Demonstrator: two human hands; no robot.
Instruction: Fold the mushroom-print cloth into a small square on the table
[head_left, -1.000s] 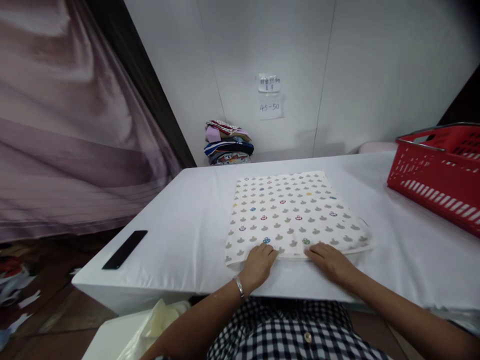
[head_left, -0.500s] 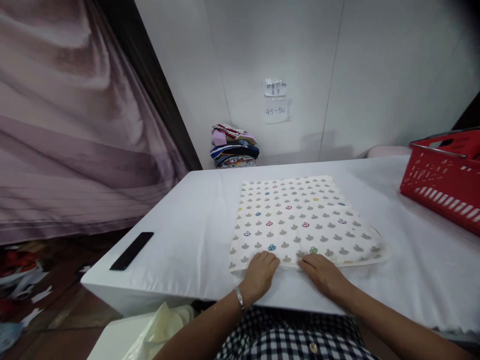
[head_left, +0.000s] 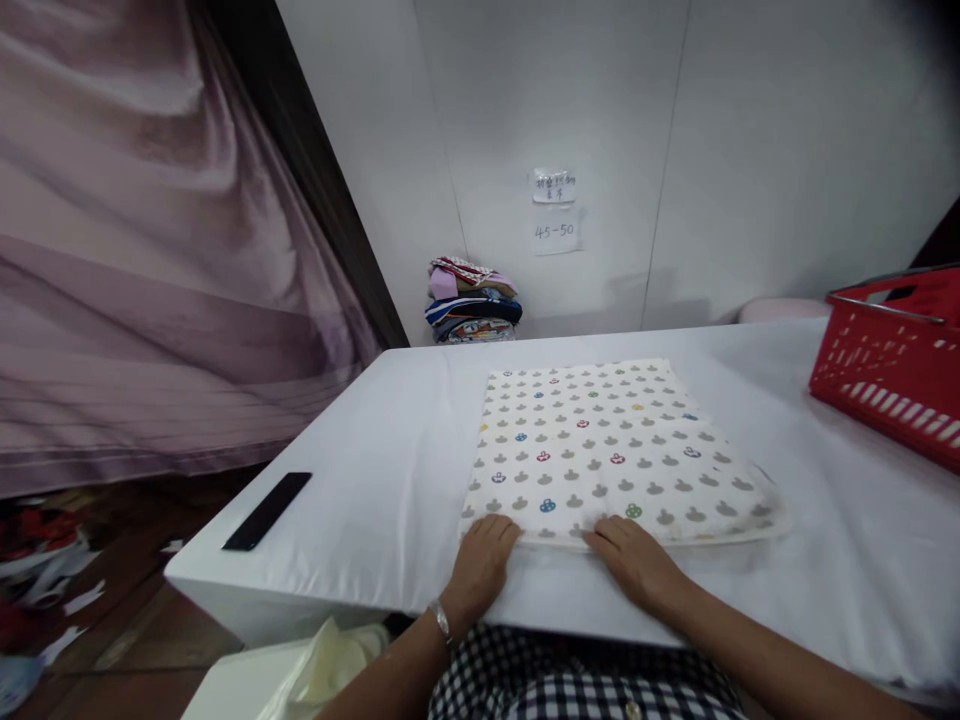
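A patterned cloth (head_left: 570, 450), white with grey mushroom-like shapes and a few coloured ones, lies spread on the white-covered table (head_left: 390, 480). Its far edge is straight, while the near right corner looks rounded and layered. My left hand (head_left: 481, 565) rests on the near edge close to the left corner, fingers laid over the cloth and a silver bracelet on the wrist. At the middle of that same edge, my right hand (head_left: 634, 562) lies palm down with its fingertips on the fabric. The undersides of both hands are hidden.
A black phone-like slab (head_left: 268, 511) lies at the table's left side. The red basket (head_left: 892, 360) stands on the right. Folded fabrics (head_left: 474, 302) are stacked by the wall beyond the table. Below the front edge sits a white container (head_left: 247, 680) with a plastic bag.
My left hand has slid left along the cloth's near edge toward its corner. My right hand stays about where it was on the cloth. The view has tilted slightly.
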